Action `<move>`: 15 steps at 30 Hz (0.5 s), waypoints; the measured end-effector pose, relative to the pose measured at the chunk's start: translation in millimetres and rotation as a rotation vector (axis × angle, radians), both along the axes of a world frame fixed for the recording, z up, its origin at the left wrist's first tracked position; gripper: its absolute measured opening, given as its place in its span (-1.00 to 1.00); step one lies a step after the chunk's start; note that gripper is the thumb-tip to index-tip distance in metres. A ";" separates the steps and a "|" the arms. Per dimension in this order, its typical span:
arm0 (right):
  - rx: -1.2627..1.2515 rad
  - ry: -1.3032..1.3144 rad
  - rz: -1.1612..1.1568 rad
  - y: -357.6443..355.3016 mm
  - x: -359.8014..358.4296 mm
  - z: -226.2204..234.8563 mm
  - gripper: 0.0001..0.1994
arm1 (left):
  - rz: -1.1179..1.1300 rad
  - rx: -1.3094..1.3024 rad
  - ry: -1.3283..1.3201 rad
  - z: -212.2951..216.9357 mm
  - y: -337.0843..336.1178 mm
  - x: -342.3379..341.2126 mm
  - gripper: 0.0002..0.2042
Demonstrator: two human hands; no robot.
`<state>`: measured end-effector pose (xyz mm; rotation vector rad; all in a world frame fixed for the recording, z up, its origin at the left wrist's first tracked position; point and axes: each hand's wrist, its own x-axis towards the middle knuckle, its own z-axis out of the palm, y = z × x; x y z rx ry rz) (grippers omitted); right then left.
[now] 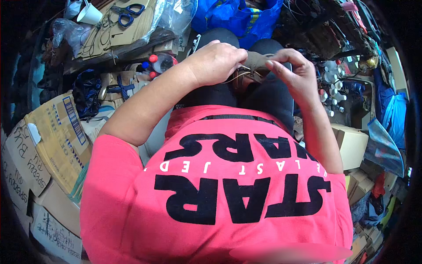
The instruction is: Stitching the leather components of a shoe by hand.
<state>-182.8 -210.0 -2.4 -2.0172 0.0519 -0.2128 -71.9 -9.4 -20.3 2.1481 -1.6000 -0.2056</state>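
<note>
On my lap, between my dark-trousered thighs (270, 94), rests what looks like a brown shoe (260, 59) with a pale, thin lace (241, 75) looped across it. My left hand (217, 61) is closed over its left side, fingertips pressed together close to the lace; what they pinch is hidden. From the other side, my right hand (296, 72) pinches the upper edge of the shoe between thumb and forefinger. Both hands cover much of the shoe, and its lower part sinks into shadow between my legs.
Blue-handled scissors (127, 16) lie on brown cardboard pieces at the far left, near a white cup (89, 14). A bottle (163, 63) stands beside my left forearm. Several small bottles (332, 81) are at right, a blue bag (237, 16) ahead, cardboard boxes (55, 136) at left.
</note>
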 end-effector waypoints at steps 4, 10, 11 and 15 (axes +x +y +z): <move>0.581 0.025 0.010 14.5 8.7 -24.7 -0.90 | -0.052 0.214 -0.083 7.4 -0.2 -1.6 -0.93; 0.920 -0.236 -0.348 -83.0 2.7 -30.6 -0.89 | 0.217 0.295 0.072 -12.6 98.1 24.6 -0.89; 1.020 -0.231 -0.334 -94.9 0.5 -22.8 -0.87 | 0.339 0.245 0.144 -8.4 117.0 25.8 -0.90; 1.360 -0.171 -0.232 -64.1 5.8 27.5 -0.82 | 0.535 -0.387 0.897 2.2 137.8 37.3 -0.97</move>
